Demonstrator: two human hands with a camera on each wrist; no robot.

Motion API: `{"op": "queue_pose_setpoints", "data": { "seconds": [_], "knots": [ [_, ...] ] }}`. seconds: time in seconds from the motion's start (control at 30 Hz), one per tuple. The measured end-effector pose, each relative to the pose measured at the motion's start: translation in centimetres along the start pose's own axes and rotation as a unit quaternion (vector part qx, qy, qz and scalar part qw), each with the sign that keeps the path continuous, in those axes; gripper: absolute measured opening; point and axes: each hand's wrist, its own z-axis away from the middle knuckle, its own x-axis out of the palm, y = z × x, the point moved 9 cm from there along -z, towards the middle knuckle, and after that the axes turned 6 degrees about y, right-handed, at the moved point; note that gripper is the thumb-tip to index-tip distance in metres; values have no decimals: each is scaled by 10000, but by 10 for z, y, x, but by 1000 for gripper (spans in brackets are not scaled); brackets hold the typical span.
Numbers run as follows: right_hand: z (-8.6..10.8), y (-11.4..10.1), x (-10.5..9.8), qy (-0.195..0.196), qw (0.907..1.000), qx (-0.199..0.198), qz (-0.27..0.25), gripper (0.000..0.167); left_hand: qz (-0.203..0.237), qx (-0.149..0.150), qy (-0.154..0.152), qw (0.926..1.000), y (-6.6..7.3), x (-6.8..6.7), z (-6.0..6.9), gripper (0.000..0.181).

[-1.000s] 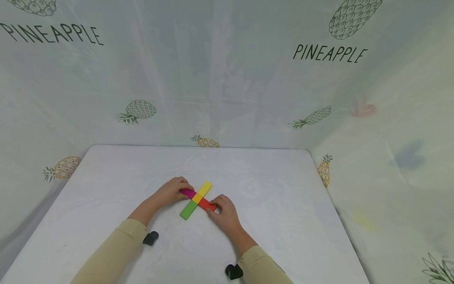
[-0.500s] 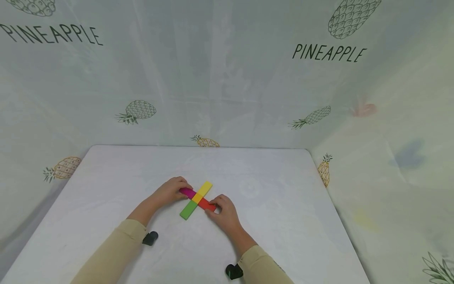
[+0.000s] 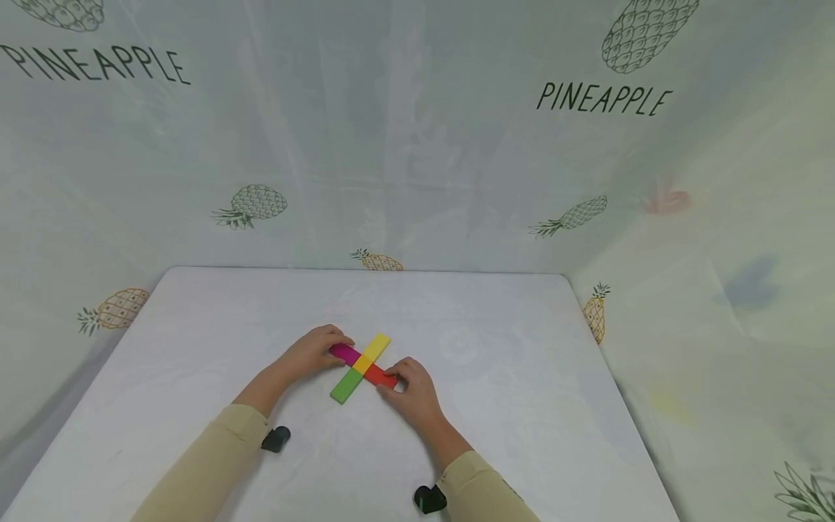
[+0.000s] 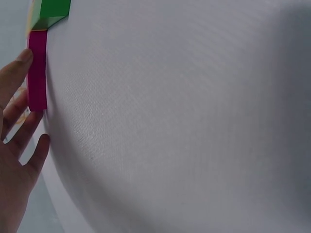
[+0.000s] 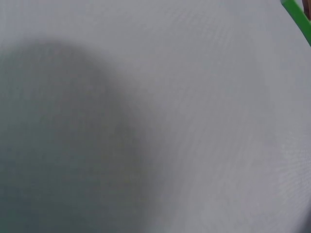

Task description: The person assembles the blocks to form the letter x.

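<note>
Flat coloured blocks form a cross on the white table. An orange-yellow square (image 3: 362, 364) is at its centre. From it run a magenta block (image 3: 343, 353), a yellow block (image 3: 379, 345), a green block (image 3: 346, 387) and a red block (image 3: 376, 375). My left hand (image 3: 316, 351) pinches the magenta block's outer end between thumb and fingers. At the opposite arm, my right hand (image 3: 417, 396) pinches the red block's outer end, partly covering it. The left wrist view shows the magenta block (image 4: 37, 73) beside the thumb. Only a green corner (image 5: 298, 20) enters the right wrist view.
The white tabletop (image 3: 483, 326) extends around the cross. Its far edge meets a hanging pineapple-print sheet (image 3: 417, 145), which also lines both sides. Small black objects (image 3: 276, 438) sit by each sleeve cuff.
Almost nothing differs. Both hands keep their places at the cross, and the blocks stay where they were.
</note>
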Motion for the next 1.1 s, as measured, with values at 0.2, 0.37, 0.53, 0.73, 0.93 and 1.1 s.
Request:
{"op": "queue_pose_setpoints", "data": {
  "seconds": [0.2,0.37,0.53,0.73,0.93,1.1],
  "knots": [
    [0,0,-2,145,9999,-67,-66,18,-11,-116,23,9999,-4,-1,3,40],
    [0,2,-1,191,9997,-107,-68,18,-12,-128,96,9999,-3,-6,6,41],
    [1,1,0,123,9998,-77,-141,19,15,-105,208,9997,2,-14,10,42],
    [1,-2,0,-99,9995,60,-285,22,67,-78,248,9996,9,-23,16,46],
    [-2,-8,-3,-426,9988,76,-237,26,61,-24,373,9993,23,-32,22,47],
    [-9,-24,-10,-706,9968,-285,235,30,-21,107,617,9980,38,-44,29,50]
  ]
}}
